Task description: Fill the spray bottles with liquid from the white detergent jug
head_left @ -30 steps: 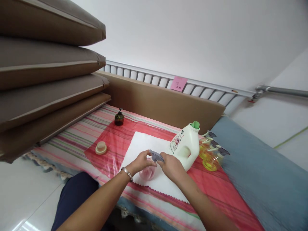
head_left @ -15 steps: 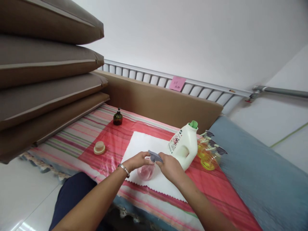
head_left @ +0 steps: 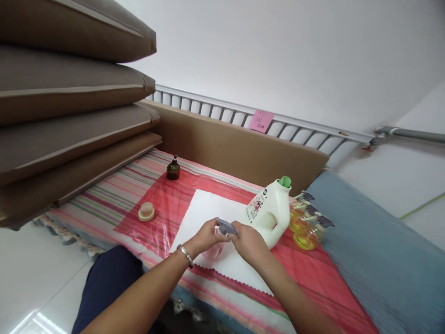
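Left hand [head_left: 204, 236] and right hand [head_left: 247, 241] both pinch the grey pump [head_left: 226, 227], one at each end. Little has changed in the last half second: the hands have stayed at the pump, and the left one now hides a bit more of the pink bottle [head_left: 212, 253] just below. So the pump and the bottle are still being worked on together. The hands cover the bottle's neck, so I cannot tell how tight the pump is.

The pink bottle is over the white mat [head_left: 210, 204], near its front edge. The big jug [head_left: 280, 204] stands just past the right hand, on the mat's right side, and takes up the room there. It has a green spout on top. To its right are some yellow bottles [head_left: 306, 240], close together and partly hidden. Off to the left, well apart, is a pale cap [head_left: 146, 212] on the red sheet [head_left: 137, 227]. Farther back stands a dark bottle [head_left: 173, 170]. Behind it all are a brown board [head_left: 225, 144] and a pink note [head_left: 261, 120].
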A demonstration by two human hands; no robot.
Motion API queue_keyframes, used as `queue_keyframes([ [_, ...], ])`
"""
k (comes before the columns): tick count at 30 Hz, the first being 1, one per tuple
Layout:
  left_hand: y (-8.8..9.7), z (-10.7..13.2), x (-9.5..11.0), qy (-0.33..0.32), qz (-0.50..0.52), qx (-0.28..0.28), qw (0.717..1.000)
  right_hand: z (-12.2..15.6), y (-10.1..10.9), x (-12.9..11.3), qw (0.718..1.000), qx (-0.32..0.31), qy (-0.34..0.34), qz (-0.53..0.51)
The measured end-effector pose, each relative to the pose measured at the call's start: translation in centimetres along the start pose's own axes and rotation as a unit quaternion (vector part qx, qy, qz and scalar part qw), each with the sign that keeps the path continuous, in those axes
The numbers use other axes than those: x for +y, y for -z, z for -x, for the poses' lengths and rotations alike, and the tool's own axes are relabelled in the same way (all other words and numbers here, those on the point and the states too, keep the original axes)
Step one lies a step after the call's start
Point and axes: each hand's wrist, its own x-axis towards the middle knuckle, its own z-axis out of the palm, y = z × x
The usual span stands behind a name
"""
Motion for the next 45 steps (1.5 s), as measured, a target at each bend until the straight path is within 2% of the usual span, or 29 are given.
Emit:
queue_keyframes([
  [2,-0.1,-0.3,0.0,0.006,0.0,-0.006,1.0,-0.1,-0.1,0.0,1.0,-0.001,0.002,0.002],
  [5,0.5,-0.9,0.1,0.022,0.002,-0.053,0.998,-0.1,-0.1,0.0,1.0,-0.002,0.001,0.002],
  [7,0.8,-0.9,0.2,0.023,0.0,-0.062,0.998,-0.1,0.0,0.0,1.0,-0.002,-0.002,0.002],
  [13,-0.2,-0.2,-0.1,0.008,-0.016,0.034,0.999,-0.1,0.0,-0.2,1.0,-0.005,-0.005,0.005],
  [15,0.1,-0.5,0.0,0.014,-0.013,0.011,1.0,-0.2,0.1,-0.2,1.0,-0.008,-0.005,0.006],
  [18,1.1,-1.1,0.3,0.028,-0.011,-0.056,0.998,-0.3,0.1,-0.3,1.0,-0.01,-0.006,0.009],
  [20,1.4,-1.1,0.4,0.029,-0.016,-0.07,0.997,-0.3,0.1,-0.3,1.0,-0.008,-0.009,0.012],
  [25,-0.1,0.2,-0.1,0.011,-0.048,0.02,0.999,-0.1,-0.2,-0.2,1.0,-0.004,-0.01,0.018],
  [27,-0.4,0.2,-0.2,0.009,-0.057,0.029,0.998,0.0,-0.3,-0.1,1.0,-0.006,-0.009,0.021],
  [32,1.2,-1.1,0.4,0.013,-0.06,-0.075,0.995,-0.3,-0.1,-0.1,1.0,-0.013,-0.01,0.021],
  [34,1.8,-1.4,0.7,0.014,-0.066,-0.093,0.993,-0.3,0.0,-0.2,1.0,-0.012,-0.013,0.02],
  [36,1.7,-1.1,0.9,0.006,-0.075,-0.078,0.994,-0.3,0.1,-0.3,1.0,-0.01,-0.015,0.019],
  [39,0.8,-0.3,1.0,-0.011,-0.089,-0.014,0.996,-0.1,0.0,-0.5,1.0,-0.009,-0.016,0.02],
  [41,0.4,-0.1,1.1,-0.016,-0.093,0.01,0.995,0.0,0.0,-0.5,1.0,-0.01,-0.014,0.022],
  [45,0.7,-0.7,1.1,-0.019,-0.08,-0.031,0.996,-0.1,0.0,-0.4,1.0,-0.016,-0.009,0.019],
])
